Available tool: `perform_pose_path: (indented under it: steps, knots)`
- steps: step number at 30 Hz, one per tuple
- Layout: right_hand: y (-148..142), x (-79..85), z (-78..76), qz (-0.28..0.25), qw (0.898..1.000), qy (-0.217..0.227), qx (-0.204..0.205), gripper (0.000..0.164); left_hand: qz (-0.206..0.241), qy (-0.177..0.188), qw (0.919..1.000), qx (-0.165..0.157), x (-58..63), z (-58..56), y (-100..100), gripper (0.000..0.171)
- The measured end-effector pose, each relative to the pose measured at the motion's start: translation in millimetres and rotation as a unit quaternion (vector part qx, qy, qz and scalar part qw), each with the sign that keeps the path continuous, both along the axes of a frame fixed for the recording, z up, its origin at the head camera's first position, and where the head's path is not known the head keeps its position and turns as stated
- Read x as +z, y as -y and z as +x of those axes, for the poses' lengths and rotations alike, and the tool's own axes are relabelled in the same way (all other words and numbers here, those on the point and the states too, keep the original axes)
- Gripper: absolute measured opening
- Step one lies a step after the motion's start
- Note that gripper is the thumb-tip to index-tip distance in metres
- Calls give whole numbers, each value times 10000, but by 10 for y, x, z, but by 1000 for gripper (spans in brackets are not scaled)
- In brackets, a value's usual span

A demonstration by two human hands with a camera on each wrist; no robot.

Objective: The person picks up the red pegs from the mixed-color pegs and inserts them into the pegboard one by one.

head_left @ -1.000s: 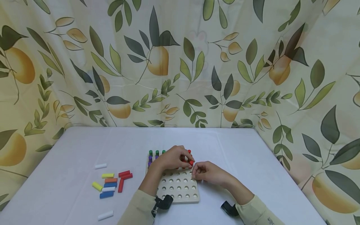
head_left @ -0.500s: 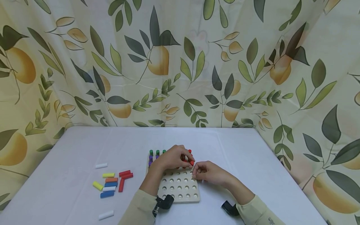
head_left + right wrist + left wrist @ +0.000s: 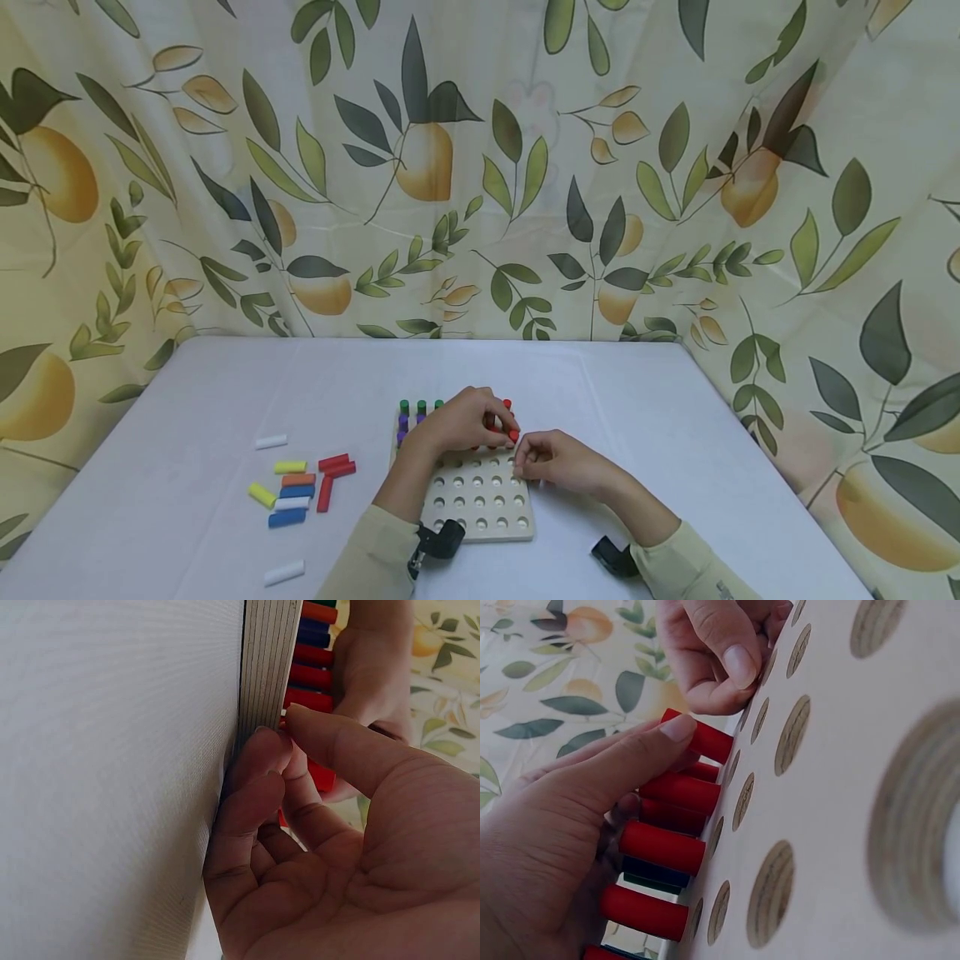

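A pale wooden pegboard [image 3: 477, 502] with rows of round holes lies on the table, colored pegs standing in its far rows. My left hand [image 3: 467, 419] reaches over those pegs and pinches a red peg [image 3: 709, 741] at the right end of the nearest filled row. That peg leans slightly in the left wrist view. Other red pegs [image 3: 662, 848] stand beside it in a line. At the board's right side my right hand [image 3: 562, 460] grips the layered edge, its thumb on the upper face and fingertips against the side. The left fingers behind the pegs are mostly hidden.
Left of the board, loose yellow, orange, blue, white and red pegs [image 3: 324, 493] lie on the white table [image 3: 622, 392]. Single white pegs [image 3: 284, 573] lie apart from them. Green pegs [image 3: 422, 407] and purple pegs stand in the board's far left. A patterned curtain [image 3: 517, 208] hangs behind.
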State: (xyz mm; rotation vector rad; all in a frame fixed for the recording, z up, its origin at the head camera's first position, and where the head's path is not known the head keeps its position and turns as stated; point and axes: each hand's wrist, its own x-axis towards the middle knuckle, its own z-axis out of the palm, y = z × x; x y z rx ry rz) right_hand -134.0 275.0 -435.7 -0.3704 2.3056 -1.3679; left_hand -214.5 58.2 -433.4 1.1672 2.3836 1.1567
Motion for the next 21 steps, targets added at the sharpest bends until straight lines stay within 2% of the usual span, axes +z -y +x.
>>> perform_pose_path:
  steps: [11, 21]
  knots:
    - [3, -7, 9, -20, 10000, -22, 16, 3, -241, -141, 9996, -5, 23, 1, -23, 12]
    - [5, 4, 8, 6, 10000, -30, 13, 3, -107, -141, 9998, -85, 20, -8, -7, 9]
